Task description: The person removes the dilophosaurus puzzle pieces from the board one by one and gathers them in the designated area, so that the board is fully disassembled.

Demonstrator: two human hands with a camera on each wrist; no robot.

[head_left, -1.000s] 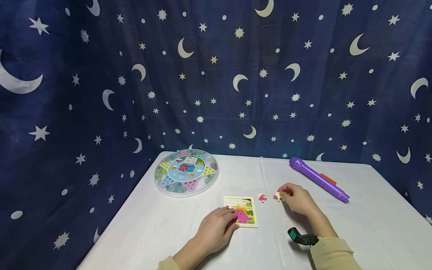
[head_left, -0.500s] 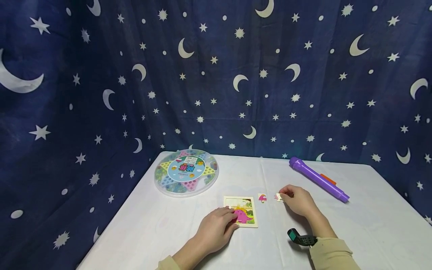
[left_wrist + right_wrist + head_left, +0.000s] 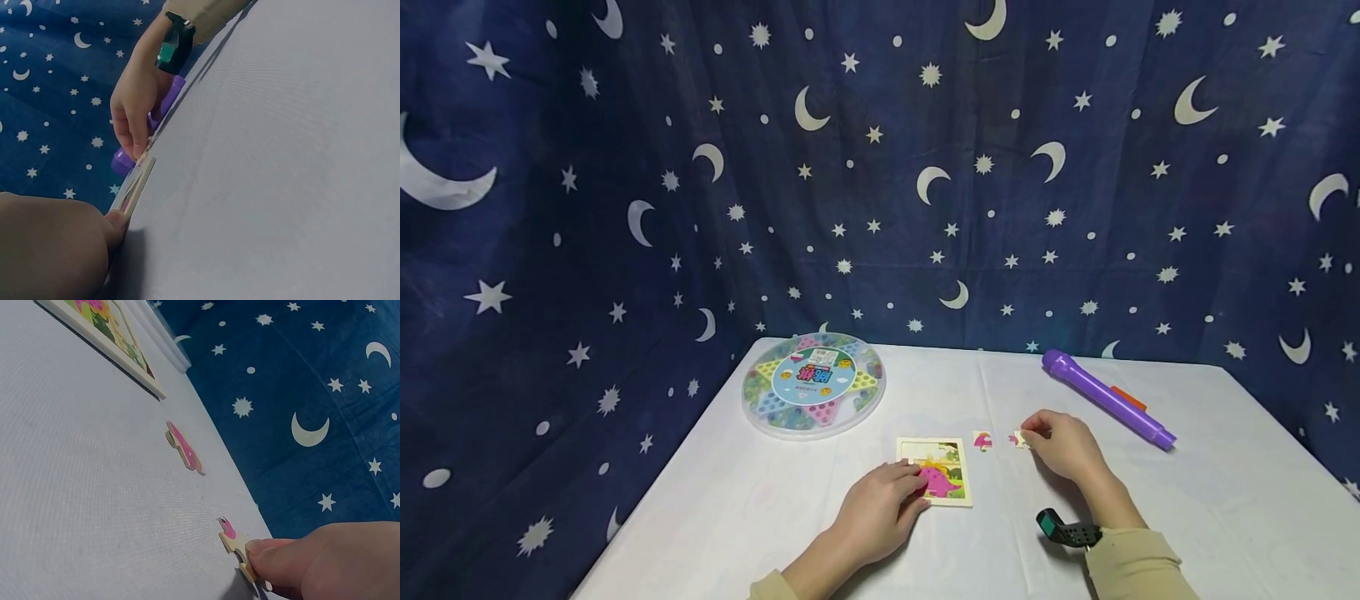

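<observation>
A framed jigsaw puzzle [image 3: 953, 450] with a pink dinosaur lies on the white table, its upper left part showing pale backing. My left hand [image 3: 880, 510] holds it from the left, fingers on the picture and thumb at the near edge. In the left wrist view the thumb [image 3: 114, 226] is against the frame's side. My right hand [image 3: 1066, 446] pinches a jigsaw piece [image 3: 229, 532] with a bit of pink on it, between thumb and fingers. Between that hand and the frame lies a loose pink jigsaw piece [image 3: 982, 440]. The right fingers partly cover the pinched piece.
A round, clear-lidded board game [image 3: 814, 385] sits at the back left of the table. Behind my right hand lies a purple microphone-shaped toy [image 3: 1105, 395] with an orange part. A dark star-and-moon curtain [image 3: 880, 183] stands behind and to the left.
The pinched piece has tilted slightly in my right fingers, its face turning pale and then showing pink again. My left hand, the frame and the loose piece have stayed in place.
</observation>
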